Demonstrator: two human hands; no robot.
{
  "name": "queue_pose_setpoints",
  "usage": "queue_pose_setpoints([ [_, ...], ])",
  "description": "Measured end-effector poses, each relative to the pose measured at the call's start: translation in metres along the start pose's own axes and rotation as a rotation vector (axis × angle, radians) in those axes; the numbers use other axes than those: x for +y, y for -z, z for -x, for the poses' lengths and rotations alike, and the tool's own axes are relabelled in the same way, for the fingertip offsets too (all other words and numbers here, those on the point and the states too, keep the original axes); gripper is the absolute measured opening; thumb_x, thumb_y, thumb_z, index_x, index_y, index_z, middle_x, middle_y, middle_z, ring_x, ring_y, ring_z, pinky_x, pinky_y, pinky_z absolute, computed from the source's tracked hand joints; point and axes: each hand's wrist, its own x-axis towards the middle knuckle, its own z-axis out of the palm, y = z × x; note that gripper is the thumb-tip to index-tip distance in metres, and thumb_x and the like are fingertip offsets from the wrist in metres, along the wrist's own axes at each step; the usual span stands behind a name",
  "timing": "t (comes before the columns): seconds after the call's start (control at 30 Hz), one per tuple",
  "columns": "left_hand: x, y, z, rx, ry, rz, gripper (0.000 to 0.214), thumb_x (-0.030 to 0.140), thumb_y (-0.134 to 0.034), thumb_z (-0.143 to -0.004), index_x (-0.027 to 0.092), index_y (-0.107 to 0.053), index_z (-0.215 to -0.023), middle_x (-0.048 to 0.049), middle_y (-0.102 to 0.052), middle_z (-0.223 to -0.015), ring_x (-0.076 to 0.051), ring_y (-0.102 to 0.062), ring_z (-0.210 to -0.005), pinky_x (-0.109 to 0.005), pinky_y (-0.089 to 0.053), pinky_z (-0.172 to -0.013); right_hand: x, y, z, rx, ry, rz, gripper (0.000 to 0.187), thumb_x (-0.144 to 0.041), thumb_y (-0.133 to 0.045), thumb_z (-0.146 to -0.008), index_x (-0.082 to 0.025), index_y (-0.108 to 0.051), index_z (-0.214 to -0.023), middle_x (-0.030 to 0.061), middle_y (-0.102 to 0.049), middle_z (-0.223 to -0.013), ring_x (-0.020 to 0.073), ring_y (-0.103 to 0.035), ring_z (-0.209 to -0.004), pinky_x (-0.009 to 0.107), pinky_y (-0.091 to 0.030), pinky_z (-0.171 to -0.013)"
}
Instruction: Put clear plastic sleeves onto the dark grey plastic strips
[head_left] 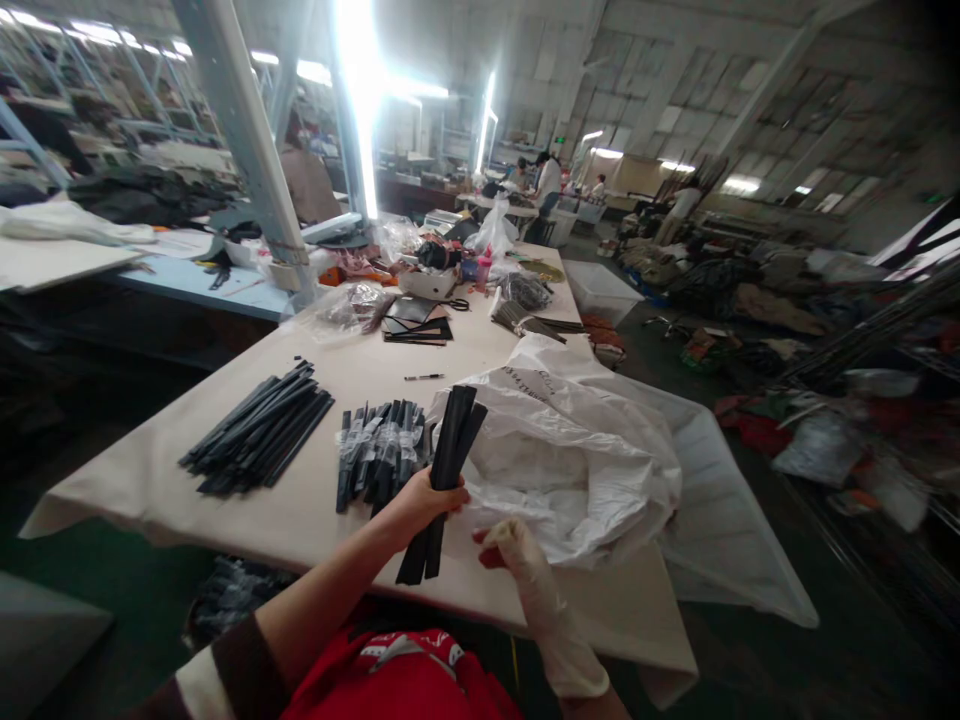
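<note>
My left hand (427,503) is wrapped round a small bunch of flat black strips (452,430), held upright and slightly tilted over the table's near side. Just right of it is my right hand (510,545), in a pale glove with bare fingertips. Its fingers curl inward, and whatever they may hold is hidden. Beyond that hand lies a crumpled white plastic bag (622,470), its mouth gaping toward me. Bundles of black strips bound with clear wrap (382,440) lie left of my left hand. Farther left is a loose pile of black strips (259,425).
A pen (424,377) lies mid-table (360,362). Dark flat pieces (416,325), scissors (456,304) and clear plastic bags (352,305) are farther back. A metal post (251,130) rises at the left edge. A translucent bin (720,500) stands against the right side.
</note>
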Motion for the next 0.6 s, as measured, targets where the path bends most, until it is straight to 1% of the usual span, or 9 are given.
queue_pose_setpoints([
  [0.03,-0.001,-0.002,-0.001,0.004,-0.030,-0.022,0.026,0.025,-0.072,-0.053,0.016,-0.055,-0.069,0.0037,-0.057,-0.055,-0.009,-0.049,-0.049,-0.021,-0.036,-0.048,0.001,0.000,-0.002,0.058,-0.044,-0.062,0.054,-0.069,-0.051,-0.071,-0.015,-0.058,-0.079,0.0083,-0.061,-0.083,0.0142,-0.052,-0.063,0.030,-0.043,-0.062],
  [0.07,-0.002,-0.004,-0.002,0.004,-0.058,-0.047,0.026,0.025,-0.072,-0.052,0.016,-0.055,-0.069,0.0032,-0.058,-0.056,-0.009,-0.049,-0.049,-0.021,-0.037,-0.048,0.002,0.000,-0.005,0.063,-0.081,-0.087,0.055,-0.069,-0.053,-0.068,-0.016,-0.058,-0.079,0.0067,-0.061,-0.081,0.0127,-0.050,-0.060,0.028,-0.041,-0.058],
  [0.1,-0.002,-0.006,-0.003,0.003,-0.083,-0.074,0.026,0.025,-0.072,-0.052,0.016,-0.055,-0.068,0.0032,-0.058,-0.056,-0.009,-0.049,-0.049,-0.021,-0.037,-0.048,0.003,-0.002,-0.007,0.017,-0.112,-0.087,0.054,-0.068,-0.056,-0.066,-0.016,-0.059,-0.080,0.0047,-0.059,-0.079,0.0113,-0.048,-0.057,0.026,-0.038,-0.056],
  [0.17,-0.003,-0.008,-0.005,0.000,-0.124,-0.124,0.024,0.024,-0.072,-0.052,0.017,-0.054,-0.068,0.0044,-0.056,-0.054,-0.009,-0.048,-0.048,-0.021,-0.037,-0.048,0.002,-0.009,-0.011,-0.132,-0.157,-0.059,0.047,-0.060,-0.065,-0.063,-0.016,-0.062,-0.078,0.0010,-0.056,-0.071,0.0097,-0.042,-0.055,0.024,-0.031,-0.052],
  [0.23,-0.003,-0.008,-0.006,-0.004,-0.135,-0.159,0.022,0.023,-0.070,-0.054,0.016,-0.054,-0.069,0.0054,-0.054,-0.053,-0.008,-0.046,-0.047,-0.021,-0.038,-0.048,0.000,-0.015,-0.013,-0.198,-0.175,-0.033,0.038,-0.053,-0.068,-0.064,-0.015,-0.065,-0.073,-0.0008,-0.052,-0.063,0.0096,-0.038,-0.054,0.024,-0.026,-0.052],
  [0.33,-0.001,-0.006,-0.006,-0.003,-0.134,-0.192,0.021,0.025,-0.068,-0.057,0.016,-0.055,-0.071,0.0055,-0.055,-0.053,-0.008,-0.047,-0.047,-0.021,-0.037,-0.047,-0.007,-0.019,-0.013,-0.217,-0.166,-0.018,0.033,-0.048,-0.066,-0.068,-0.015,-0.067,-0.069,-0.0005,-0.052,-0.060,0.0103,-0.037,-0.055,0.025,-0.024,-0.052],
  [0.47,0.000,-0.003,-0.003,-0.036,-0.171,-0.200,0.022,0.025,-0.069,-0.056,0.016,-0.053,-0.069,0.0050,-0.055,-0.054,-0.009,-0.049,-0.048,-0.021,-0.038,-0.048,-0.013,-0.019,-0.013,-0.327,-0.094,-0.036,0.029,-0.044,-0.064,-0.071,-0.015,-0.069,-0.072,0.0001,-0.056,-0.064,0.0101,-0.040,-0.057,0.024,-0.025,-0.052],
  [0.53,0.002,0.001,0.000,-0.063,-0.200,-0.214,0.021,0.030,-0.068,-0.061,0.017,-0.052,-0.068,0.0045,-0.055,-0.055,-0.009,-0.050,-0.049,-0.021,-0.039,-0.049,-0.010,-0.016,-0.019,-0.269,-0.079,-0.086,0.029,-0.044,-0.066,-0.069,-0.015,-0.066,-0.066,-0.0018,-0.051,-0.057,0.0090,-0.038,-0.054,0.024,-0.024,-0.051],
  [0.6,0.004,0.007,0.006,-0.064,-0.218,-0.247,0.024,0.039,-0.062,-0.068,0.017,-0.051,-0.068,0.0040,-0.054,-0.054,-0.009,-0.050,-0.047,-0.021,-0.038,-0.048,-0.004,-0.011,-0.027,-0.122,-0.088,-0.221,0.033,-0.045,-0.070,-0.065,-0.016,-0.058,-0.057,-0.0050,-0.043,-0.049,0.0076,-0.034,-0.049,0.024,-0.024,-0.050],
])
